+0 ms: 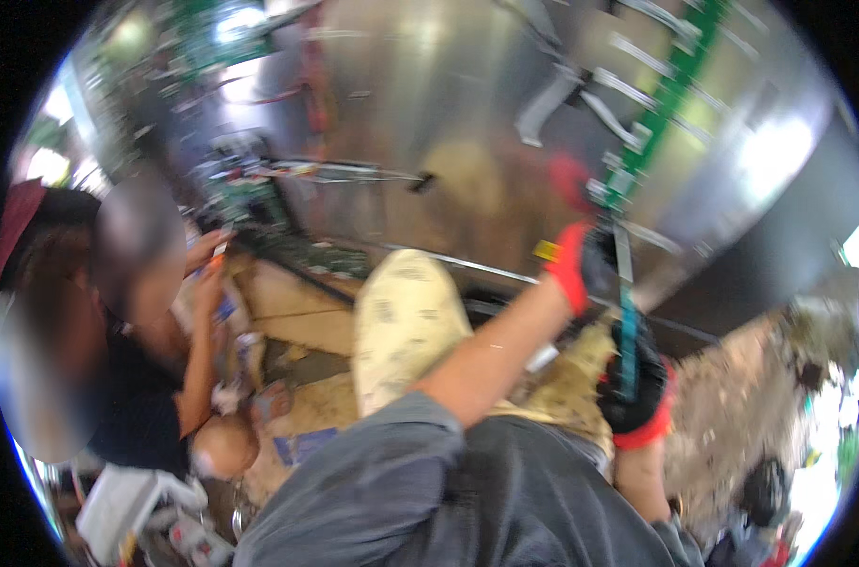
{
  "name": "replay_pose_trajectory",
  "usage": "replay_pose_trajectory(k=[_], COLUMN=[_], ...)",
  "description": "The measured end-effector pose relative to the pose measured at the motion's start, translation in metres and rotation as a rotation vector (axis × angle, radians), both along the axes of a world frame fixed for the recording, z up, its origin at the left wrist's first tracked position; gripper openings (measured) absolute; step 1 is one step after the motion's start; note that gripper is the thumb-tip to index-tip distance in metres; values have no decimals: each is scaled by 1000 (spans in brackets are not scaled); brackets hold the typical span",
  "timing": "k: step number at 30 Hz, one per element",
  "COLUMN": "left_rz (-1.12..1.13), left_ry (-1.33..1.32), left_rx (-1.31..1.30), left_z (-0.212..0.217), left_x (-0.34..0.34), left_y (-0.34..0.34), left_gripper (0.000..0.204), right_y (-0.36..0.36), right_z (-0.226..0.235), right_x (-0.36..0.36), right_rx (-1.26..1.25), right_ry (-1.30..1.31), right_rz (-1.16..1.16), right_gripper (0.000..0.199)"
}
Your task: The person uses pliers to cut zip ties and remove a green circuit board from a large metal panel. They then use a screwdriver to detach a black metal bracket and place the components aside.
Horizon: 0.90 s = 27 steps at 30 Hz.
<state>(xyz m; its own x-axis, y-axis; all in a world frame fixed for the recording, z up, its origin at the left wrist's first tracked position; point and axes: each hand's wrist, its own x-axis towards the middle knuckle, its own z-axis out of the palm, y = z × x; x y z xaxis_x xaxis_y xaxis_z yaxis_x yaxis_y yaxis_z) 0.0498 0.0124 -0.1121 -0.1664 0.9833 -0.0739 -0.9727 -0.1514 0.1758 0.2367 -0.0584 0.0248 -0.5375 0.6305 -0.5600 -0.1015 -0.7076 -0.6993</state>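
Near the metal panel's (429, 113) edge, with room rightward, right grip (647, 380) clasps teal strip (628, 345); left grip (595, 262) unclear.

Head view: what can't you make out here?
All in the head view:
Left hand: motion blur hides what it touches.
Right hand: blur hides whether it grips the teal strip.
Green bar: top cut off by the upper edge.
Orange item by the co-worker's hand: too small and blurred.

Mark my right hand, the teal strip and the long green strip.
Right hand (648, 386): head view, its black-gloved middle.
Teal strip (628, 338): head view, its teal middle.
Green strip (658, 118): head view, about mid-length.
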Motion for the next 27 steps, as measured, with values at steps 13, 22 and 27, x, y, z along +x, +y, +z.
replay_pose_trajectory(k=[13, 22, 27], left_rz=[121, 46, 118], left_ry=[-34, 46, -93], left_rx=[-315, -426, -417], left_z=[38, 72, 73], left_x=[7, 13, 14], left_y=[4, -2, 7], left_gripper=[14, 21, 19], right_y=[13, 11, 11], right_z=[44, 50, 52], right_x=[-28, -38, -45], right_rx=[60, 192, 618], right_ry=[-281, -368, -752], right_rz=[-84, -82, 214], right_gripper=[45, 28, 47])
